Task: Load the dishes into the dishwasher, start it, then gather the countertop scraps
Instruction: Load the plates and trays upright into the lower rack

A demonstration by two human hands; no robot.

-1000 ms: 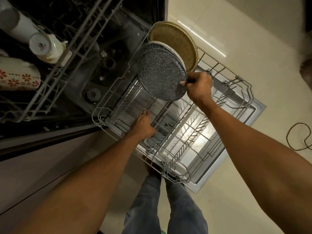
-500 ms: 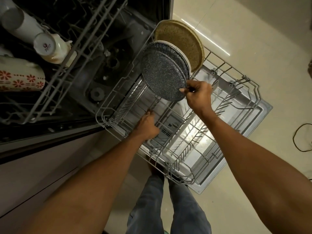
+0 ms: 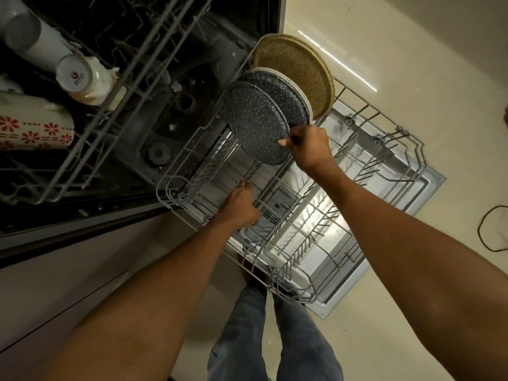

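Plates: front speckled plate has split from the second speckled plate since a second ago, when the two read as one stack. It now stands on edge in its own slot at the back of the lower rack, just ahead of the other, with the tan woven plate behind both. My read: this plate is about seated, loading only partly done, most of the rack bare.

Right hand grip is pinched narrow on the front plate's lower right rim, thumb on the near face, forearm reaching in from the right. Left hand is low in the rack, fingertips on the tines under the plate; can't tell if they're clamped on wire or just touching. Mugs sit inverted in the upper rack.
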